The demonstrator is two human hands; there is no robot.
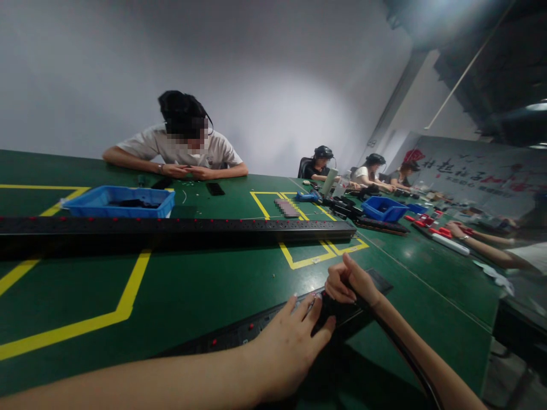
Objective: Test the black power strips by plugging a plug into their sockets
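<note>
A long black power strip (233, 336) with red dots lies slantwise on the green table in front of me. My left hand (293, 344) rests across it, fingers bent over the top toward the far edge and the thumb on the near side. Close by, at the strip's right part, my right hand (348, 282) is closed in a fist, thumb upward. From this fist a black cable (401, 347) runs back along my forearm to the lower right. The spot between the fist and the strip is partly hidden.
Another long black strip (183, 228) spans the table beyond my hands. Behind it are a blue tray (122, 202) with dark pieces, a phone (215, 189) and a seated person (183, 142). Tools, a blue bin (383, 208) and more people are to the right.
</note>
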